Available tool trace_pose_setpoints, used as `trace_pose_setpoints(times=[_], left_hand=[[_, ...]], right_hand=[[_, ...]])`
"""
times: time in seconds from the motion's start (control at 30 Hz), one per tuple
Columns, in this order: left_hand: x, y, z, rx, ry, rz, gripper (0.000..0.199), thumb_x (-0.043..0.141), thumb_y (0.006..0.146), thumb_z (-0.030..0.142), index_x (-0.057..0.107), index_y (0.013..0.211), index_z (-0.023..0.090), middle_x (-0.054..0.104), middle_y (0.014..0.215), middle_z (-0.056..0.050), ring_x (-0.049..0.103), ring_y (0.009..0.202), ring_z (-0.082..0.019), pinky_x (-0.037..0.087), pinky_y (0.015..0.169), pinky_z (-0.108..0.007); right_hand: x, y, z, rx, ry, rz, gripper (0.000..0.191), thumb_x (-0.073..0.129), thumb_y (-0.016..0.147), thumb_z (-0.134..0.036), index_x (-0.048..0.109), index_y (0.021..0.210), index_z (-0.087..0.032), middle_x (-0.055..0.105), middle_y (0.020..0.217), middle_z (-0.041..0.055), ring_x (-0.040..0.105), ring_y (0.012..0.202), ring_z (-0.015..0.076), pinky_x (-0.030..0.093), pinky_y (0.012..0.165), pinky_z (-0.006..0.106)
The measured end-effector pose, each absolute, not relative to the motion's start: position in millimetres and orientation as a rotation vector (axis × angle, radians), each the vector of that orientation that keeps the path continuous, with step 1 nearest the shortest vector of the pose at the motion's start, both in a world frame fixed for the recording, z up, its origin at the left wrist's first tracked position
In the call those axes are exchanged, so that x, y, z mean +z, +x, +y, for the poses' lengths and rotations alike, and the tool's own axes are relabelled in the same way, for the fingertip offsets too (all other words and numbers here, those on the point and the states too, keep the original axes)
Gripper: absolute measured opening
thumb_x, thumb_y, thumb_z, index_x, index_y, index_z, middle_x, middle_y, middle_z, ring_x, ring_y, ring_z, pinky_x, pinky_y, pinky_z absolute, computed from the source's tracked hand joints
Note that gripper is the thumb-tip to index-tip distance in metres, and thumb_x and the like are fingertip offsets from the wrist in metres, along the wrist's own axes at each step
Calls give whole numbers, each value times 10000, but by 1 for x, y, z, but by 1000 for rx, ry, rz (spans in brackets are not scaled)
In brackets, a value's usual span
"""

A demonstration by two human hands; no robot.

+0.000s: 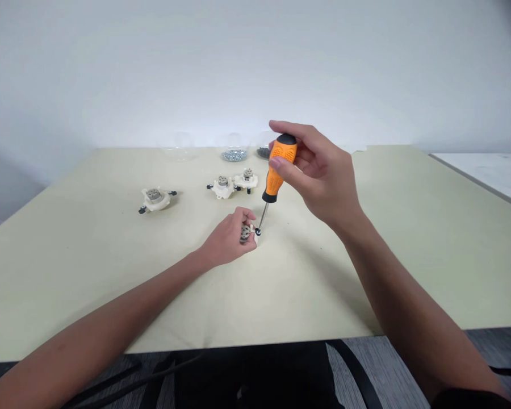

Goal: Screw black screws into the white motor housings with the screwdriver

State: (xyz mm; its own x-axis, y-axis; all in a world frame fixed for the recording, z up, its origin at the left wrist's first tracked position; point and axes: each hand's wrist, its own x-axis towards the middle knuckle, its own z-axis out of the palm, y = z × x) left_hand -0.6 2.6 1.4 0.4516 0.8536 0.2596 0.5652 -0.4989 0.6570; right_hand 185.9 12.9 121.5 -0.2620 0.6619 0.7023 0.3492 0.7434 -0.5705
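**White plastic bracket (247, 233): black screw (258, 232) under driver**

Bracket pinched in left hand (227, 237) grip, over the bench (68, 272). Orange screwdriver (279, 167) gripped by right hand (319, 176), tip on screw. Three similar brackets (222, 187) lie beyond, screws seemingly fitted.

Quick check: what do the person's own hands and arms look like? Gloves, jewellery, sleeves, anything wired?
The left hand and right hand are bare: no gloves, rings, watch or wristbands visible. The forearms are bare too, with no cables or sensors. A dark sleeve shows at the bottom edge of the view, at the right arm.
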Motion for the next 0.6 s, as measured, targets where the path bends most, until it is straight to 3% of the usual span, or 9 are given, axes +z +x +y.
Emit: trace_pose_setpoints(times=[0.13,0.27,0.43,0.6], left_hand=[[2,-1,2,798,2227,1190,352,524,790,202,362,1102,201,585,949,-42,577,794,-164,452,707,-312],[4,0,2,795,2232,1191,354,527,787,195,361,1099,201,583,946,-40,573,780,-160,453,707,-312],[3,-1,3,795,2230,1190,360,528,787,199,356,1104,202,580,952,-42,574,787,-163,455,701,-312],[2,-2,2,781,2225,1191,356,521,795,206,349,1107,205,585,962,-43,583,806,-171,460,711,-320]], right_hand=[[122,187,12,415,-764,-1896,383,477,929,-305,503,1311,-299,608,1138,33,591,1104,199,560,903,378],[123,188,14,270,-848,-1894,366,592,863,-397,581,1217,-303,582,1153,35,565,1094,214,575,852,373],[122,188,13,362,-829,-1892,392,502,916,-283,518,1307,-293,594,1081,34,590,989,176,560,890,372],[122,189,13,339,-843,-1887,360,512,913,-298,546,1271,-296,575,1116,39,564,1066,193,561,884,388]])
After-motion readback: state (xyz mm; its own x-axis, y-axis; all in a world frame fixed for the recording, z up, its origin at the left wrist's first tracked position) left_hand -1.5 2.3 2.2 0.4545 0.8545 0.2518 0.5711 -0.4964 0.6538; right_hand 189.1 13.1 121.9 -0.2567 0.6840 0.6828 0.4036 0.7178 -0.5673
